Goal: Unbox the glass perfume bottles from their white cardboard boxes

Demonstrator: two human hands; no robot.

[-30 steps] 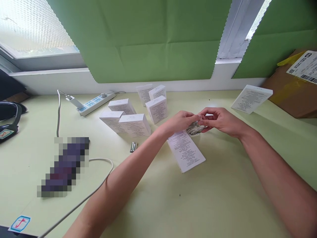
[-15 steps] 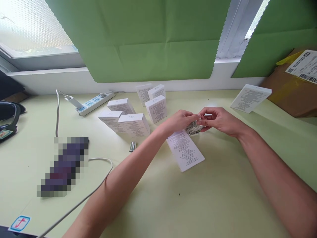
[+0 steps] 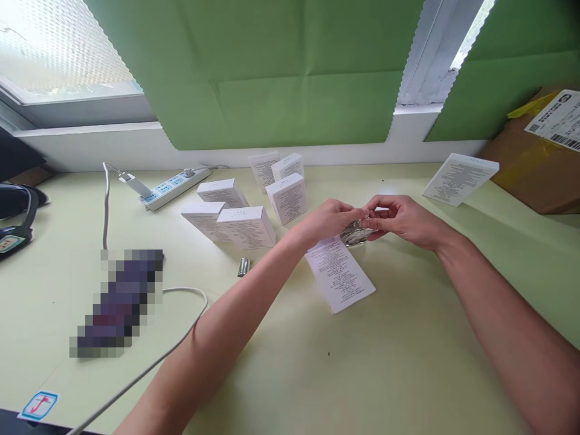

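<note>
Above the middle of the bench (image 3: 408,362), the left hand (image 3: 333,219) and right hand (image 3: 401,220) meet fingertip to fingertip, both grips pinched on a small shiny packet (image 3: 356,233). The packet hangs at 6 o'clock below the fingertips, equally near both hands, its long axis uncertain. A printed leaflet (image 3: 341,275) lies just under it.

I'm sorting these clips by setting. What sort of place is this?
Probably a small packing desk by a window: white product boxes stand on the pale green table, with a labelled cardboard carton and a power strip.
</note>
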